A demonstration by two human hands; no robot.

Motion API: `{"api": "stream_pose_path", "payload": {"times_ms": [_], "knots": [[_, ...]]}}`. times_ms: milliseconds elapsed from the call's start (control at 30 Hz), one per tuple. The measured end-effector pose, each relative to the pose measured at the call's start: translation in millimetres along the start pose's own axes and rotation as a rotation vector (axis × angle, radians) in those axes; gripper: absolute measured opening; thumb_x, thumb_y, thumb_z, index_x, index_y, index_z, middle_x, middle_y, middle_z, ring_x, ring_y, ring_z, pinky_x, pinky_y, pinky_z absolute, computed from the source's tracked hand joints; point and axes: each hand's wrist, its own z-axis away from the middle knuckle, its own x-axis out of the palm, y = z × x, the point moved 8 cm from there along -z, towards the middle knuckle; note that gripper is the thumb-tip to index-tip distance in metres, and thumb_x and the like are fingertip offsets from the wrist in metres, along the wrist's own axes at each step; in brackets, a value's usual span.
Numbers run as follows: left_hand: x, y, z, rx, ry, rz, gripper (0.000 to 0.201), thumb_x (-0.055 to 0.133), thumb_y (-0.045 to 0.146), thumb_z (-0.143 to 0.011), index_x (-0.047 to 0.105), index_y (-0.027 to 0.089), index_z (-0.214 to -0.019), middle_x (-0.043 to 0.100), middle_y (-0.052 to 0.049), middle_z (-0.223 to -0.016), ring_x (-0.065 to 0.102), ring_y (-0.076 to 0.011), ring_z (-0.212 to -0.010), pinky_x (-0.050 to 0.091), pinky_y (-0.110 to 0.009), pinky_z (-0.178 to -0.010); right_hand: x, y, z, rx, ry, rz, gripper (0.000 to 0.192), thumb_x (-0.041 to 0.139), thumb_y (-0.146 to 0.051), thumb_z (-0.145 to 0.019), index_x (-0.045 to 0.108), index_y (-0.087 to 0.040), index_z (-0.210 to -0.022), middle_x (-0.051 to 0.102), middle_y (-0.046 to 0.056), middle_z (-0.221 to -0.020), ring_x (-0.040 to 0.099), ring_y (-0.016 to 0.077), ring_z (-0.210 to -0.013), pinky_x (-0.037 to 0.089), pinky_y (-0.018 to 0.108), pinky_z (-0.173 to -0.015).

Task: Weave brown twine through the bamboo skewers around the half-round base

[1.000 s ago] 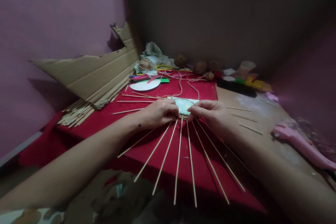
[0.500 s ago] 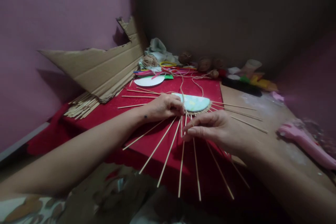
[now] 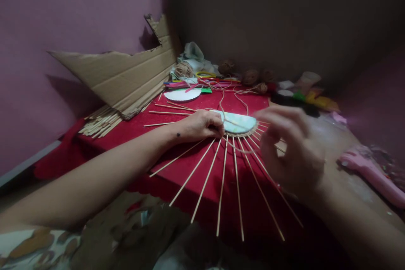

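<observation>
A light blue half-round base (image 3: 238, 123) lies on red cloth, with thin wooden sticks (image 3: 238, 185) fanning out from its curved edge. A narrow band of woven twine runs along that edge. My left hand (image 3: 207, 125) is closed on the left part of the base's edge; its fingertips are partly hidden. To the right of the base is my right hand (image 3: 289, 147), raised and smeared by motion, thumb and forefinger bent together. A strand of twine (image 3: 242, 151) loops loosely over the sticks from near my left fingers to my right hand.
Cardboard (image 3: 126, 78) leans at the left over a bundle of sticks (image 3: 98, 122). Behind the base are a white disc (image 3: 182, 94), a ball of twine (image 3: 183, 69) and yellow-handled scissors (image 3: 205, 74). A pink glue gun (image 3: 370, 173) lies at right.
My right hand has moved right and up from the front of the base, drawing the twine along with it. The left hand keeps its place on the edge.
</observation>
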Motion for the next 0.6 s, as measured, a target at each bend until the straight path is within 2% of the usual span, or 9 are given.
{"api": "stream_pose_path", "payload": {"times_ms": [67, 100, 167, 200, 267, 367, 467, 533, 600], "knots": [[0.1, 1, 0, 0.014, -0.001, -0.003, 0.006, 0.064, 0.015, -0.077, 0.069, 0.014, -0.074, 0.064, -0.003, -0.078, 0.058, -0.013, -0.075, 0.044, -0.024, -0.072, 16, -18, 3, -0.2, -0.215, 0.011, 0.04, 0.046, -0.003, -0.076, 0.061, -0.021, -0.108, 0.063, 0.01, -0.102, 0.061, 0.0206, -0.086, 0.05, 0.033, -0.071], [0.3, 1, 0, 0.023, -0.002, -0.002, 0.006, 0.064, 0.014, -0.077, 0.069, 0.014, -0.075, 0.064, -0.003, -0.079, 0.058, -0.013, -0.076, 0.044, -0.024, -0.072, 26, -20, 6, -0.232, -0.326, 0.027, 0.038, 0.045, -0.002, -0.075, 0.064, -0.02, -0.103, 0.065, 0.009, -0.094, 0.061, 0.0208, -0.081, 0.049, 0.033, -0.068], [0.8, 1, 0, 0.039, -0.001, 0.001, 0.005, 0.064, 0.014, -0.077, 0.069, 0.014, -0.075, 0.064, -0.004, -0.08, 0.058, -0.013, -0.076, 0.044, -0.024, -0.073, 38, -14, 10, -0.199, -0.472, 0.106, 0.032, 0.045, -0.005, -0.073, 0.066, -0.017, -0.095, 0.066, 0.009, -0.085, 0.06, 0.0209, -0.072, 0.048, 0.034, -0.06], [1.1, 1, 0, 0.043, 0.0, 0.0, 0.005, 0.065, 0.014, -0.077, 0.069, 0.014, -0.075, 0.064, -0.004, -0.08, 0.058, -0.0131, -0.077, 0.044, -0.025, -0.073, 38, -10, 9, -0.166, -0.491, 0.151, 0.03, 0.046, -0.007, -0.073, 0.067, -0.017, -0.093, 0.066, 0.01, -0.086, 0.059, 0.0211, -0.07, 0.047, 0.034, -0.058], [1.4, 0, 0, 0.042, 0.001, -0.004, 0.005, 0.065, 0.015, -0.077, 0.069, 0.014, -0.076, 0.064, -0.004, -0.082, 0.058, -0.0133, -0.077, 0.044, -0.025, -0.074, 32, -10, 5, -0.147, -0.445, 0.209, 0.029, 0.049, -0.009, -0.074, 0.068, -0.017, -0.094, 0.066, 0.012, -0.093, 0.057, 0.022, -0.073, 0.046, 0.035, -0.058], [1.5, 0, 0, 0.041, -0.001, -0.004, 0.006, 0.063, 0.014, -0.077, 0.069, 0.014, -0.076, 0.063, -0.003, -0.08, 0.057, -0.0126, -0.076, 0.044, -0.024, -0.073, 22, -30, 2, -0.263, -0.384, 0.133, 0.025, 0.05, -0.012, -0.079, 0.067, -0.018, -0.097, 0.063, 0.012, -0.107, 0.055, 0.0236, -0.086, 0.046, 0.038, -0.07], [0.7, 2, 0, 0.037, 0.003, -0.005, 0.007, 0.063, 0.013, -0.077, 0.069, 0.013, -0.075, 0.061, -0.003, -0.077, 0.057, -0.012, -0.075, 0.044, -0.023, -0.071, 35, -41, 13, -0.349, -0.544, 0.057, 0.022, 0.049, -0.017, -0.085, 0.066, -0.018, -0.099, 0.062, 0.011, -0.111, 0.054, 0.0242, -0.093, 0.045, 0.039, -0.077], [0.2, 2, 0, 0.034, 0.005, -0.007, 0.006, 0.063, 0.013, -0.077, 0.069, 0.012, -0.075, 0.061, -0.003, -0.077, 0.056, -0.0119, -0.074, 0.043, -0.022, -0.071, 47, -28, 20, -0.281, -0.632, 0.135, 0.024, 0.047, -0.013, -0.086, 0.065, -0.016, -0.1, 0.062, 0.013, -0.107, 0.056, 0.0237, -0.09, 0.045, 0.037, -0.074], [0.1, 1, -1, 0.038, 0.003, -0.011, 0.005, 0.064, 0.013, -0.076, 0.069, 0.012, -0.074, 0.061, -0.003, -0.076, 0.056, -0.0115, -0.074, 0.043, -0.022, -0.07, 56, -5, 26, -0.138, -0.7, 0.151, 0.029, 0.043, -0.01, -0.087, 0.065, -0.019, -0.103, 0.063, 0.01, -0.101, 0.058, 0.0188, -0.081, 0.045, 0.031, -0.068]]}}
